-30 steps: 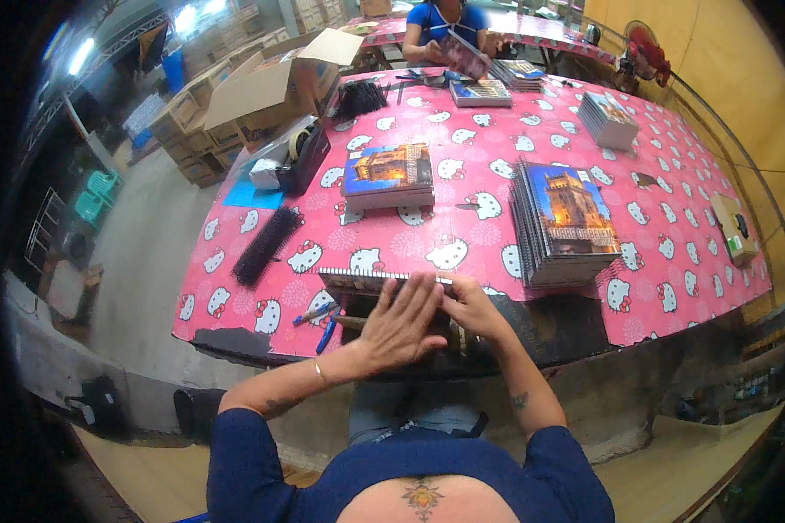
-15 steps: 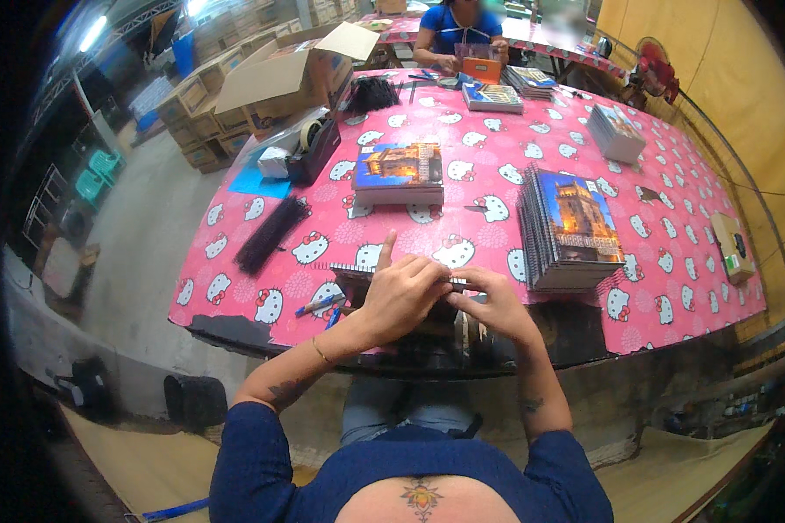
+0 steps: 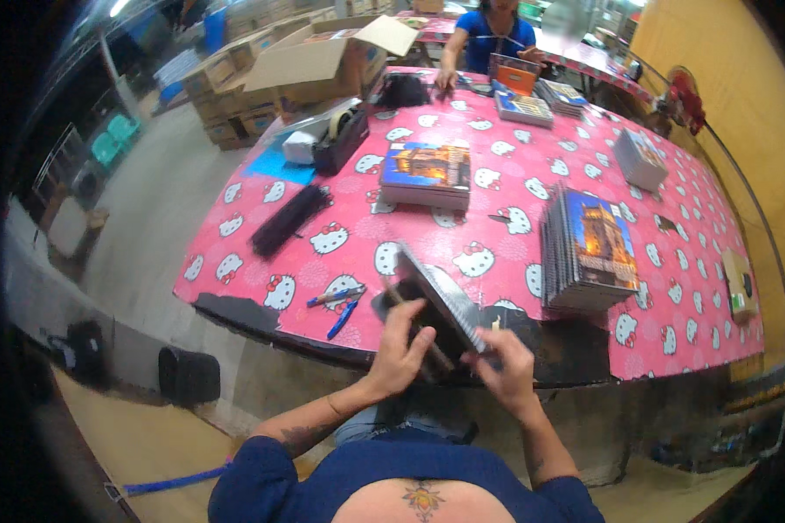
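On the pink tablecloth [image 3: 353, 266], the spiral-bound notebook [image 3: 445, 301] at the near edge is now slanting, no longer lying crosswise — apparently being turned. The right hand's [image 3: 506, 366] fingers are clamping its near end; the left hand's [image 3: 399, 356] are curling against it — grip unclear.

**One held spiral-bound book [image 3: 445, 301], five book stacks [image 3: 589, 248]**

The person has two hands [image 3: 401, 349]. On the near table [image 3: 689, 253] are two bundles of thin black strands [image 3: 292, 220], one tape dispenser [image 3: 342, 139] and one small tan box [image 3: 740, 286]. Around it are one co-worker [image 3: 488, 44], one open carton [image 3: 323, 65], one red fan [image 3: 685, 100] and two green chairs [image 3: 106, 148].
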Action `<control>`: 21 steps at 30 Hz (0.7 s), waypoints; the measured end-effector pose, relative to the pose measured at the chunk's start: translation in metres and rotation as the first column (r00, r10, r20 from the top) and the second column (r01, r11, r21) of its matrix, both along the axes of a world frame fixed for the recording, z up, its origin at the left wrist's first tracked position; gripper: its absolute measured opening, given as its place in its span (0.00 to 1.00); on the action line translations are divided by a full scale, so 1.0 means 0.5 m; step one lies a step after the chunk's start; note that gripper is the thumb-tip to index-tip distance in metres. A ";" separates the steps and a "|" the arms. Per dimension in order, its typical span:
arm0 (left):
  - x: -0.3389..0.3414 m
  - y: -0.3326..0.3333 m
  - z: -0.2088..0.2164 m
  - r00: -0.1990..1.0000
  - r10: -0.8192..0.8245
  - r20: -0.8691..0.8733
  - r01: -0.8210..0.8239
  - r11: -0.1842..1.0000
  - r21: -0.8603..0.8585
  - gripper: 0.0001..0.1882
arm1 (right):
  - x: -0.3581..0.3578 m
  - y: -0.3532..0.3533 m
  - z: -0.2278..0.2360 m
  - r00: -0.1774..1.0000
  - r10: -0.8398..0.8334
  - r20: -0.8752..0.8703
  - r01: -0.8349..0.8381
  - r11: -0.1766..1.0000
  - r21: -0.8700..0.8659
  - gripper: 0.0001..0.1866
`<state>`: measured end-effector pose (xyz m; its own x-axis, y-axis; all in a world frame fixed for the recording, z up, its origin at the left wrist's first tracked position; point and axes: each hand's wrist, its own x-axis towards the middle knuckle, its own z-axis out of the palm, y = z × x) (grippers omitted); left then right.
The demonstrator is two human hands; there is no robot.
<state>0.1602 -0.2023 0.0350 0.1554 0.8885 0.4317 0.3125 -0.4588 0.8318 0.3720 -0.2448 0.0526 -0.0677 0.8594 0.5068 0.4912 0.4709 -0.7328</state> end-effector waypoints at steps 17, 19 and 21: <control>-0.241 0.062 -0.031 0.977 0.210 -0.031 -0.212 0.951 -0.223 0.19 | -0.177 0.170 0.115 0.837 -0.239 0.493 0.045 0.927 0.373 0.15; -0.197 0.015 0.054 0.829 0.165 0.535 0.254 0.741 -0.622 0.19 | -0.167 0.189 0.094 0.829 -0.148 0.539 0.000 0.964 0.265 0.13; -0.157 -0.016 0.100 0.743 0.122 0.658 0.418 0.682 -0.600 0.20 | -0.170 0.194 0.096 0.844 -0.162 0.512 -0.011 0.948 0.319 0.11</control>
<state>0.0817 -0.2104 0.0852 0.2622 0.9363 -0.2338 -0.3935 0.3249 0.8600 0.2869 -0.1480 0.1005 -0.3384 0.6863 0.6437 0.8026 0.5677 -0.1833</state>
